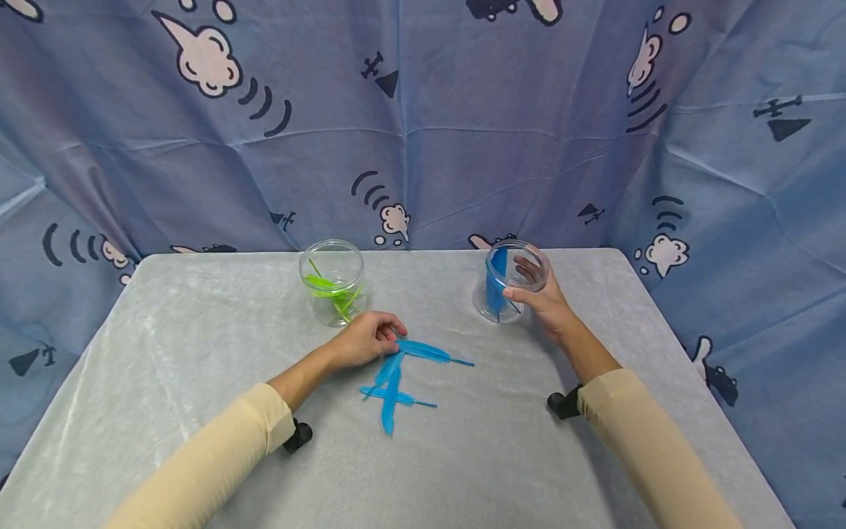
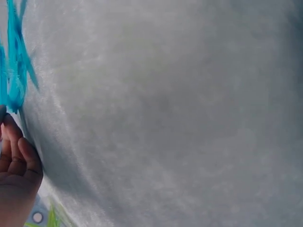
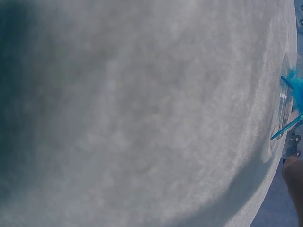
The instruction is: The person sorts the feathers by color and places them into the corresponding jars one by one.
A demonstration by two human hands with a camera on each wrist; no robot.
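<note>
Head view bright, soft-shadowed — wrist views dimmer, tabletop [image 3: 142,118] blurred.

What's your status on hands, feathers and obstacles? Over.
Left hand at loose blue feathers, grip unclear. Right hand gripping clear jar, blue feathers inside. Possible obstacle: green-feather jar just beyond left hand.

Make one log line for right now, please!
left hand: at loose blue feathers | right hand: grips clear jar, more blue feathers inside | other jar: green feathers

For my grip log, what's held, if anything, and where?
The right hand grips a clear jar by its side, near the rim. The left hand is at one end of a blue feather; any pinch is unclear.
</note>
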